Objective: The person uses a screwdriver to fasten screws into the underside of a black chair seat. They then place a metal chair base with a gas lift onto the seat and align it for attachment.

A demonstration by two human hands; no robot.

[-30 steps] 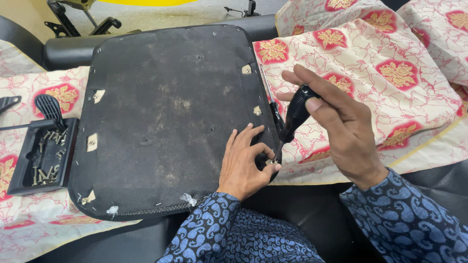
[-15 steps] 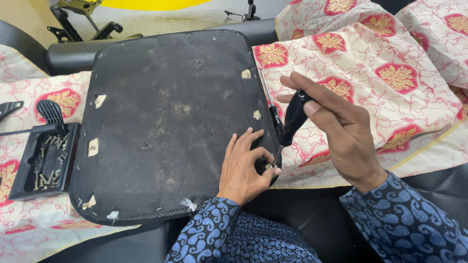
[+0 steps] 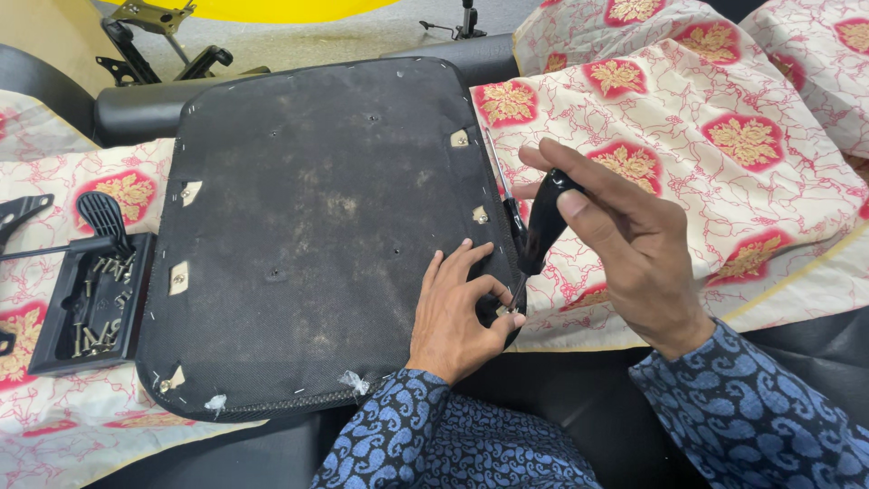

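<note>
Gripping a glossy black screwdriver (image 3: 541, 226), right hand (image 3: 634, 254); left hand (image 3: 462, 312) pinches dusty seat board (image 3: 317, 226) edge.

Seat panel (image 3: 308, 226): black woven cloth, matt, coarse, dusted grey in patches; frayed white threads at the near edge; small bright metal staples along the rim; pale square tabs with metal fixings.
Screwdriver (image 3: 540, 226): handle of glossy black plastic, smooth; thin shaft of metal.
Tray (image 3: 54, 317): black plastic, matt; holds metal screws (image 3: 95, 308) with a dull shine.
Covering cloth (image 3: 724, 154): cream printed fabric, red and gold floral pattern, soft, creased.
Sleeves (image 3: 398, 444): dark blue paisley cloth, matt.
Padding (image 3: 136, 109): black, smooth, slightly glossy leather-like covering.
</note>
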